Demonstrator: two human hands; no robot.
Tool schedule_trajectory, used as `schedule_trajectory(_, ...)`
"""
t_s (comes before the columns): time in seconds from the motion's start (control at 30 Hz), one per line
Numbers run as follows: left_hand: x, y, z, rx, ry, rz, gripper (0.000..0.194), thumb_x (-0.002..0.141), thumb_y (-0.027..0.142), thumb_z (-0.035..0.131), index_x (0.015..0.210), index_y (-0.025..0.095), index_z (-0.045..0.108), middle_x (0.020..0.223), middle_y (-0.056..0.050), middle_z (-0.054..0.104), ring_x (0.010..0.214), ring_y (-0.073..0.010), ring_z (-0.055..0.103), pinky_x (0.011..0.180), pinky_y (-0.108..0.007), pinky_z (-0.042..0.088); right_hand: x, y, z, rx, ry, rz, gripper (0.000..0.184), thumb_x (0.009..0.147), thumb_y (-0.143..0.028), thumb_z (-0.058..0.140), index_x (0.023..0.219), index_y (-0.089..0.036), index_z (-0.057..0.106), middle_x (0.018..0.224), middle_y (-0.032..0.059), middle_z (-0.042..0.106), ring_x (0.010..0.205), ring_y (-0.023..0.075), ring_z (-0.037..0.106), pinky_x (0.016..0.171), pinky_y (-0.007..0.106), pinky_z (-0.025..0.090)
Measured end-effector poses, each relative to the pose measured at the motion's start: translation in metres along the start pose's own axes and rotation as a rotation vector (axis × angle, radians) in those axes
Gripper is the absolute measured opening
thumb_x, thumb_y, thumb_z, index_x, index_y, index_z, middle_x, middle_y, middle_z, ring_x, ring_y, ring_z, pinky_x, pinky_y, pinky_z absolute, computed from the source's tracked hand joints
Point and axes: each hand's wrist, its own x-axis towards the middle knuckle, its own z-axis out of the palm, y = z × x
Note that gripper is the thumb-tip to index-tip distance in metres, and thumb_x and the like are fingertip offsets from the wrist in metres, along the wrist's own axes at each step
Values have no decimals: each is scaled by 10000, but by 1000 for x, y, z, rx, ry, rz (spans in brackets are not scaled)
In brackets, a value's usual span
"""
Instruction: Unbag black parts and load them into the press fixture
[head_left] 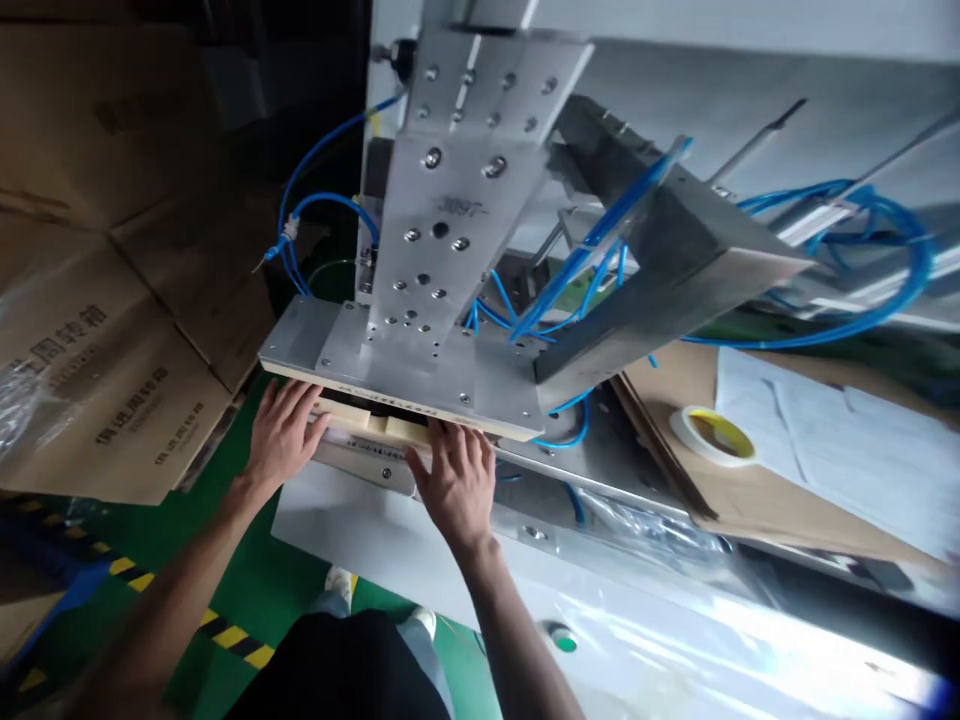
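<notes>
Both hands reach into the gap of a metal press, beneath its silver upper plate (pixel 420 370). My left hand (pixel 283 435) lies at the left end of a cream-coloured fixture block (pixel 345 412), its fingers stretched forward and thumb apart. At the right part of the block rests my right hand (pixel 456 480), fingers extended side by side and thumb out. The upper plate's edge hides the fingertips of both hands. Below the block is a metal base (pixel 367 462) with a screw in its front. Whether a thin part lies under the fingers, I cannot tell.
Blue air hoses (pixel 600 240) loop around the press and its slanted metal bracket (pixel 675 290). To the right, a tape roll (pixel 712 436) and white paper (pixel 825 450) lie on cardboard. Cardboard boxes (pixel 112 370) stand at left. A green button (pixel 562 638) is on the front panel.
</notes>
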Motion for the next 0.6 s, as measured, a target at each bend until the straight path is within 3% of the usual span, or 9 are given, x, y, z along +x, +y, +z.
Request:
schedule_trajectory(0.2,-11,-2,-14,-77,-17,0,491,1055,359,597,1492,135,602,1468,-232,688,1461,-385,574,1246,-590,420,-21,-20,-14,140,7,119,509,1077,-447,571,1474,-128,570,1347,171,736,1296,297,635,1193,480,418)
schedule_trajectory(0.27,-26,5,-17,-121,84,-31,560,1030,313,633,1550,122,551,1540,-258,623,1530,-398,501,1259,-602,409,-43,-29,-32,233,31,167,488,1070,-425,583,1476,-155,562,1385,161,725,1367,283,609,1218,482,414)
schedule_trajectory(0.33,-48,25,-17,-168,217,-42,596,990,252,684,1557,128,550,1517,-257,633,1479,-392,547,1227,-588,444,-73,-40,-54,342,38,176,418,1058,-378,607,1428,-184,589,1323,135,752,1326,250,638,1197,458,452)
schedule_trajectory(0.4,-76,63,-17,-228,270,9,577,952,203,722,1512,143,594,1352,-223,716,1306,-357,658,1122,-527,523,-107,-45,-80,419,46,168,345,1044,-308,625,1370,-196,615,1208,102,777,1205,214,687,1141,425,503)
schedule_trajectory(0.43,-92,88,-16,-270,239,58,542,946,191,728,1476,152,618,1247,-193,743,1203,-332,695,1055,-489,551,-125,-44,-93,434,64,172,322,1033,-271,635,1345,-193,624,1146,88,778,1136,201,701,1104,411,525)
schedule_trajectory(0.5,-122,147,-12,-383,58,183,429,969,182,693,1396,178,649,1116,-142,752,1069,-291,718,964,-440,570,-161,-30,-116,410,132,220,308,999,-192,650,1307,-184,636,1040,68,756,1025,191,702,1023,399,558)
schedule_trajectory(0.6,-162,234,-1,-485,-195,346,364,1015,201,639,1380,204,640,1203,-137,760,1125,-283,719,1016,-448,558,-219,19,-142,228,266,390,297,966,-101,630,1251,-183,650,962,64,705,932,194,675,886,385,581)
